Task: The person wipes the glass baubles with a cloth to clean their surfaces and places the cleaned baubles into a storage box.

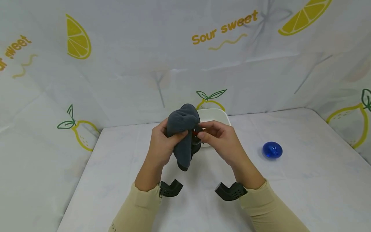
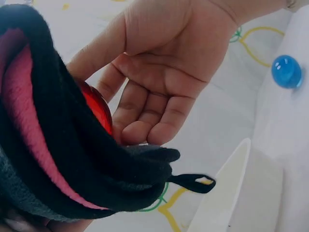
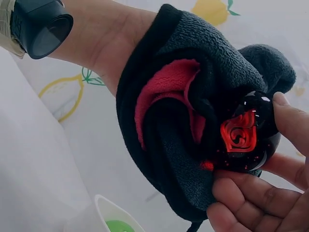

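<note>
My left hand (image 1: pixel 158 141) grips a folded dark grey cloth (image 1: pixel 182 120) with black edging, its thumb on the near face. A pink inner side (image 2: pixel 34 130) shows between the folds, and a small hanging loop (image 2: pixel 195 183) sticks out from one edge. Between the thumb and fingers of my right hand (image 1: pixel 223 138) is a glossy dark ball (image 3: pixel 260 140) with a red swirl emblem (image 3: pixel 239 131). The ball sits against the cloth, which hides part of it. Both hands are raised above the white table.
Behind the hands stands a white plastic container (image 1: pixel 217 114), partly hidden, with something green (image 3: pixel 118 225) inside. A transparent blue ball (image 1: pixel 272 150) rests on the table (image 1: pixel 304 187) to the right. A lemon-printed sheet (image 1: pixel 130 80) hangs behind the table.
</note>
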### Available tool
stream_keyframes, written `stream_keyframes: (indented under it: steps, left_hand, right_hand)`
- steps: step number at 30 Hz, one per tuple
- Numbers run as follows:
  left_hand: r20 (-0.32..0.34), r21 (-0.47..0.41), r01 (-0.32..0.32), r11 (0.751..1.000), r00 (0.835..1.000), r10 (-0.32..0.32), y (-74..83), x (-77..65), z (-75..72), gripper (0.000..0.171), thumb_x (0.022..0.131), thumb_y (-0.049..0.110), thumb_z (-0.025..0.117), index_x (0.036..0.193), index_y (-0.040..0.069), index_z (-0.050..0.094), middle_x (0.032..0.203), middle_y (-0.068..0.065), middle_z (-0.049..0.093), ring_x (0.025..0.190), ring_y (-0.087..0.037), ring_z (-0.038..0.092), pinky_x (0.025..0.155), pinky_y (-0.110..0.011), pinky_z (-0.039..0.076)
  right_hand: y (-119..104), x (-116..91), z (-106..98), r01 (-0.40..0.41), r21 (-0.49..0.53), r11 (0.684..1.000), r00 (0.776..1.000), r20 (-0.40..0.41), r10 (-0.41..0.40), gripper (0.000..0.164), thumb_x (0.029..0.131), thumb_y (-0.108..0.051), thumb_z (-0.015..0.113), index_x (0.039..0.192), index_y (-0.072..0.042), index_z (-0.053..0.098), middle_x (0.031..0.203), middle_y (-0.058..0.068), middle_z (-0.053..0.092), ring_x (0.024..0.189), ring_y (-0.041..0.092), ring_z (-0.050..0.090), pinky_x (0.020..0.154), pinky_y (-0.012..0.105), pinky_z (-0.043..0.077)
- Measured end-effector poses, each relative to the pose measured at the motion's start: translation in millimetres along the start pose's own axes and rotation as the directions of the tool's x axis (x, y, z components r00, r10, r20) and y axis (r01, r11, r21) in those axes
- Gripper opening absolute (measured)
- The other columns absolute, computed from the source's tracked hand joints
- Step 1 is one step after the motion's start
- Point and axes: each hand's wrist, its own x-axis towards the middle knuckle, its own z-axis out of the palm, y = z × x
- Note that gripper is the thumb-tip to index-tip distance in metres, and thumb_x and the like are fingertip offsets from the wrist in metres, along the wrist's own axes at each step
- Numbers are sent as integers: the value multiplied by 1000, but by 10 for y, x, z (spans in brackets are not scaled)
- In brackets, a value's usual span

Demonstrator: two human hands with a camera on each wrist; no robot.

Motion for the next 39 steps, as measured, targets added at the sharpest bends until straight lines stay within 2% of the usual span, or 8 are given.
stream_keyframes:
  steps: [5, 10, 14, 18, 25, 30, 35, 39]
  left_hand:
    - [-110, -64, -10, 998, 994, 3, -28, 15, 53, 37, 84, -3, 72, 121, -3, 62, 110, -10, 68, 104, -25, 65, 87, -41, 56]
    - [-186, -120, -29, 992, 983, 6, -41, 21, 66, 37, 84, -4, 72, 120, -2, 62, 110, -9, 67, 104, -25, 65, 87, -38, 57]
    - [-204, -157, -17, 987, 979, -16, -29, 21, 60, 37, 84, -2, 72, 119, -2, 62, 107, -8, 67, 100, -24, 66, 84, -36, 58]
    - [-154, -214, 39, 976, 985, -73, -22, 14, 58, 35, 85, 1, 71, 119, -2, 61, 105, -8, 66, 96, -21, 66, 82, -35, 58]
    - [20, -205, 141, 969, 990, -140, -50, -5, 42, 53, 83, 24, 81, 123, -1, 58, 111, -11, 64, 102, -23, 66, 89, -36, 56]
    - [96, -157, 140, 978, 987, -126, -50, -7, 4, 75, 74, 42, 85, 128, -1, 56, 119, -15, 62, 107, -26, 64, 90, -37, 56]
    - [111, -116, 120, 986, 988, -107, -35, -9, -6, 61, 82, 30, 82, 129, 0, 57, 119, -16, 62, 107, -27, 64, 89, -37, 56]
    - [45, -83, 73, 994, 997, -70, -32, -8, 10, 42, 86, 8, 74, 124, -3, 61, 113, -13, 66, 103, -26, 65, 87, -40, 57]
  right_hand:
    - [-7, -17, 9, -17, 36, 999, 1000, 10, 16, 38, 87, -8, 74, 123, 0, 64, 106, 19, 68, 84, 16, 70, 79, 38, 60]
    - [-13, -19, 32, 20, 35, 999, 1000, 17, -21, 40, 82, -5, 78, 121, 0, 65, 109, 18, 68, 87, 16, 71, 76, 31, 60]
    - [-11, -20, 49, 106, 39, 994, 994, 20, -107, 41, 79, 1, 80, 117, 1, 65, 107, 18, 68, 87, 17, 71, 75, 31, 60]
    - [-18, -32, 30, 229, -4, 974, 974, 2, -229, 45, 73, 5, 83, 115, 2, 66, 108, 16, 68, 92, 15, 70, 81, 29, 58]
    - [-41, -34, -34, 430, -75, 899, 902, 16, -431, 51, 67, 17, 80, 114, 6, 64, 127, 21, 62, 122, 14, 59, 98, 29, 51]
    - [-31, -31, -15, 506, -251, 825, 856, 30, -516, 47, 67, 14, 82, 110, 1, 67, 131, 16, 62, 123, 20, 60, 98, 25, 50]
    - [-3, -21, 0, 571, -433, 697, 789, 58, -611, 46, 67, 11, 84, 108, -1, 68, 127, 16, 65, 114, 28, 65, 93, 17, 50]
    - [2, -15, 3, 573, -453, 684, 784, 57, -619, 47, 64, 10, 86, 107, 0, 68, 124, 17, 66, 113, 30, 65, 94, 16, 49]
